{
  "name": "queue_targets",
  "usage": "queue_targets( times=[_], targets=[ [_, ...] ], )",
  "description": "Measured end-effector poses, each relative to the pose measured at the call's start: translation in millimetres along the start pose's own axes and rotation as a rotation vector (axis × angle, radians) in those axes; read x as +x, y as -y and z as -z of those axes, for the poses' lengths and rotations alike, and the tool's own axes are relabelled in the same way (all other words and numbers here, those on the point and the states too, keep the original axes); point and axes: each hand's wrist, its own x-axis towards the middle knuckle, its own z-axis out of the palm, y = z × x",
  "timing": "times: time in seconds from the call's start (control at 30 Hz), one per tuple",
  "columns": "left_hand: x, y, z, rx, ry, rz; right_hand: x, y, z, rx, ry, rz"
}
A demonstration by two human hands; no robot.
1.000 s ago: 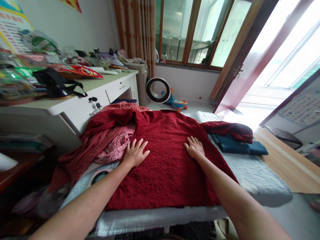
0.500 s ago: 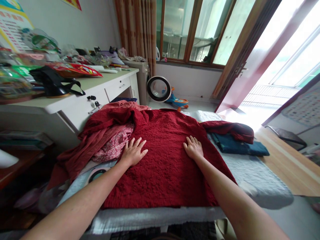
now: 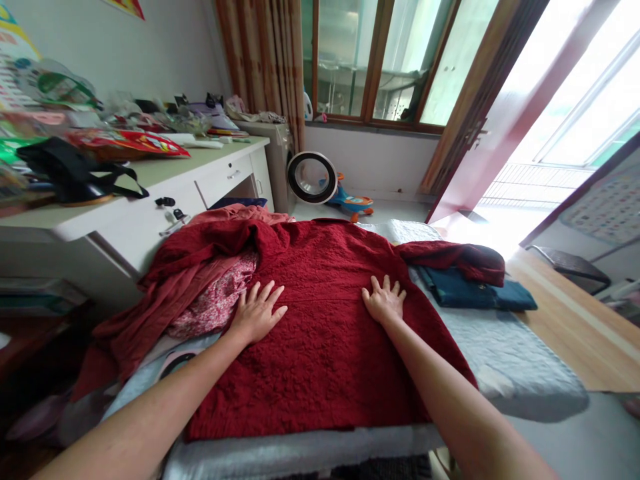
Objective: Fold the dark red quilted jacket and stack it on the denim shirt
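A dark red textured jacket [image 3: 320, 353] lies spread out in front of me, its collar at the far end and its hem near me. My left hand [image 3: 259, 313] rests flat on its left part, fingers spread. On the right part, my right hand [image 3: 385, 299] presses down with the fingers apart. One sleeve lies over a pile with a pink-and-white patterned garment [image 3: 215, 293] to the left. The other sleeve reaches across folded blue jeans [image 3: 480, 291] on the right. Under everything is a pale blue cloth [image 3: 520, 353].
A pale desk [image 3: 200, 163] full of clutter runs along the left wall. Beyond it stands a washing machine with its round door [image 3: 313, 177] ajar, near a blue-and-orange ride-on toy [image 3: 354, 202]. A wooden surface [image 3: 575, 320] borders the right side, below a doorway.
The jacket's near hem has shifted toward me and its left side spreads wider. Both hands stay flat on it, with the right fingers spread further. The view has swung slightly right.
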Motion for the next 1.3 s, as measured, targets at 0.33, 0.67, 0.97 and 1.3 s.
queue_targets(
  times=[0.33,0.67,0.97,1.3],
  targets=[
    [76.4,-99.2,60.2,-0.171,0.011,-0.083,0.8,-0.7,0.3,-0.032,-0.008,0.064],
    [128.9,-175.8,2.3,-0.218,0.048,-0.210,4.2,-0.9,0.5,-0.020,-0.010,0.063],
    [130.2,-170.6,-7.5,-0.214,0.026,-0.215,11.1,-7.9,2.1,0.088,-0.040,0.105],
    [132.5,-170.3,-9.2,-0.195,0.050,-0.209,94.3,-78.6,65.4,0.212,-0.057,-0.182]
  ],
)
